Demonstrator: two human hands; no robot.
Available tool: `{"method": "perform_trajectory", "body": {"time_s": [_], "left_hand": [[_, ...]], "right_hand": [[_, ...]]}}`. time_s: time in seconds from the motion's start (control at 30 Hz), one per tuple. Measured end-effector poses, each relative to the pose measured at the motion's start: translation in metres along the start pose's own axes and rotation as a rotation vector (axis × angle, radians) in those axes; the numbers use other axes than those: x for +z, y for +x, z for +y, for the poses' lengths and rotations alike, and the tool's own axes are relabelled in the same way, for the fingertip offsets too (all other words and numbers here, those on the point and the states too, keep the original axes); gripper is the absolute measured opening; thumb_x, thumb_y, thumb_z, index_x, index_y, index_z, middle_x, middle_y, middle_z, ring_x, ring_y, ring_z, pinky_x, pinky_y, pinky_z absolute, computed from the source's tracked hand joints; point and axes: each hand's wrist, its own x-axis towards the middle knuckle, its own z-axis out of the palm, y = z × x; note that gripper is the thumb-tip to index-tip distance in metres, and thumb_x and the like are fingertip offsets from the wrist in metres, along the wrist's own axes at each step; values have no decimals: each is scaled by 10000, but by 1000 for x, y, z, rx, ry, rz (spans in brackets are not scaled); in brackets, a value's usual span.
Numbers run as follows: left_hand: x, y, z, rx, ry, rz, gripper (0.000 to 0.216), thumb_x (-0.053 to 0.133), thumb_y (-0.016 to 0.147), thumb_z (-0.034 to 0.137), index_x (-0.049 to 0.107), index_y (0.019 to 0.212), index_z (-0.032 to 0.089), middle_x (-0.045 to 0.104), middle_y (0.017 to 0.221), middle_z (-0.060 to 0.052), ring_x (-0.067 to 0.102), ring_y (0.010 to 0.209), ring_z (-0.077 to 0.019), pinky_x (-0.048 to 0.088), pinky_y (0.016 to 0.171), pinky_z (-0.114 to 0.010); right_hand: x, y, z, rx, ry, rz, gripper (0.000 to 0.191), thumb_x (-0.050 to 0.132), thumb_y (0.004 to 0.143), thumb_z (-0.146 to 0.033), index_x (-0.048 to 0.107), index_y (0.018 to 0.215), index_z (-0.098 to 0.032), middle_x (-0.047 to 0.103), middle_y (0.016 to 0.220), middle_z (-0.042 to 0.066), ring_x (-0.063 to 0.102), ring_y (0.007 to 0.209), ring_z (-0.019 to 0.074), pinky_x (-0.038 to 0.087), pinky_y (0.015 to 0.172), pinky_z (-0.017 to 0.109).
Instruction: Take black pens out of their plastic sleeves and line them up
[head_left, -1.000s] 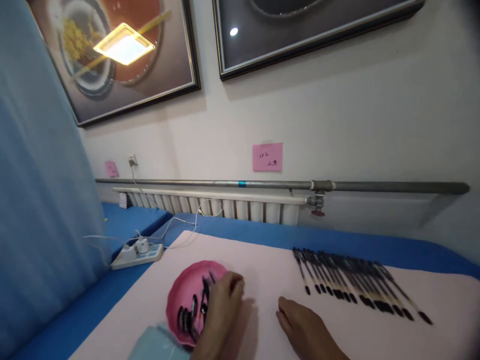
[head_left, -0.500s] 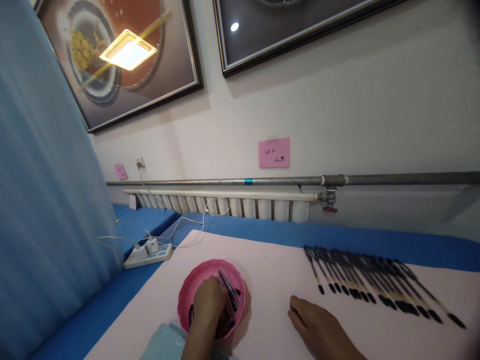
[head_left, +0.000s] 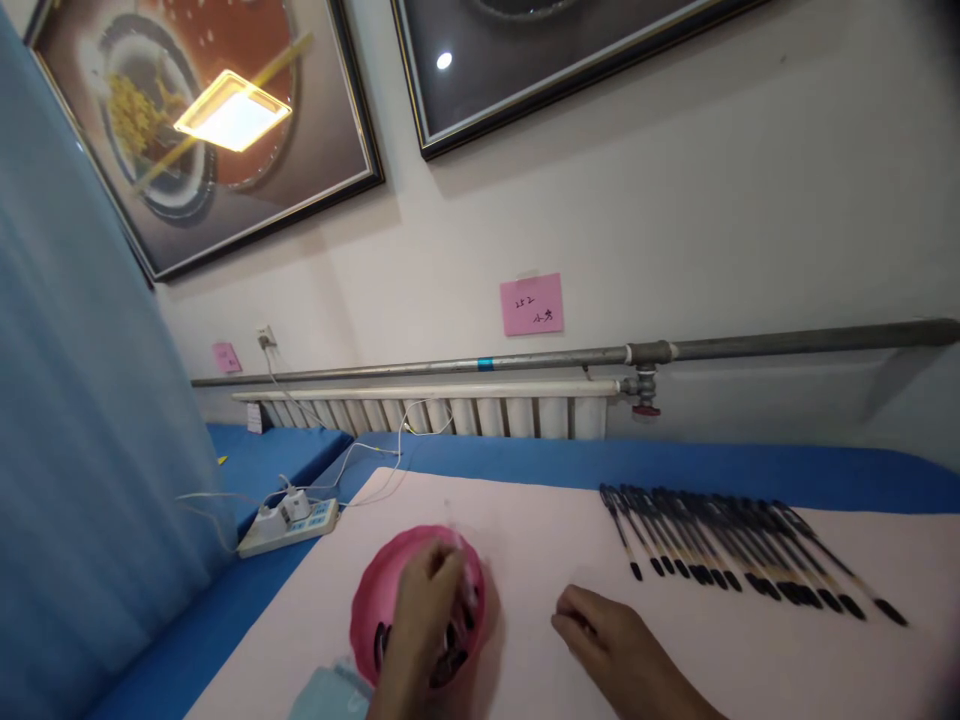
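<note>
My left hand (head_left: 429, 590) is over the pink bowl (head_left: 369, 590), thumb and fingers pinched together. A blurred, clear sliver shows by its fingertips, too smeared to name. Inside the bowl lie small dark and clear plastic pieces (head_left: 450, 655), partly covered by the hand. On the pale pink sheet, my right hand (head_left: 607, 640) is closed, fingers curled inward; whatever they might hold is hidden. Beyond it, to the right, several slim black-handled brushes (head_left: 720, 540) with tan necks and dark oval tips lie side by side in a row.
A light blue cloth (head_left: 330, 692) touches the bowl's near side. The pale pink sheet (head_left: 525, 560) covers much of the blue table (head_left: 517, 455). To the left are a white power strip (head_left: 289, 530) with cables and a blue curtain (head_left: 97, 400). A radiator (head_left: 480, 415) runs behind.
My left hand has lifted from among the pieces in the bowl, its fingertips now higher. My right hand stays closed in about the same place. The view has shifted and tilted slightly.
</note>
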Motion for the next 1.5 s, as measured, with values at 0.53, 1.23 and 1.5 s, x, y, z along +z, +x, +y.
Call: {"method": "perform_trajectory", "body": {"time_s": [0.53,1.23,1.5], "left_hand": [[-21,15,-23,-71,281,57,273,387,803,267,636,808,155,699,834,-100,632,783,-202,411,649,-274],[-4,32,-48,-235,345,-45,130,575,620,167,589,498,208,679,592,-125,649,826,-295,429,729,-343],[-9,28,-39,-150,65,57,155,525,673,222,477,525,216,642,593,-91,642,708,-277,443,661,-358]], "right_hand": [[5,2,-4,183,510,-82,86,462,765,-278,527,753,-223,536,582,-42,437,461,98,338,448,202],[-3,2,-3,99,326,-8,43,487,756,-246,515,728,-231,451,622,-47,443,588,129,341,539,212],[-3,0,-4,37,299,-8,149,437,838,-308,495,726,-228,509,626,-41,462,579,128,340,541,214]]}}
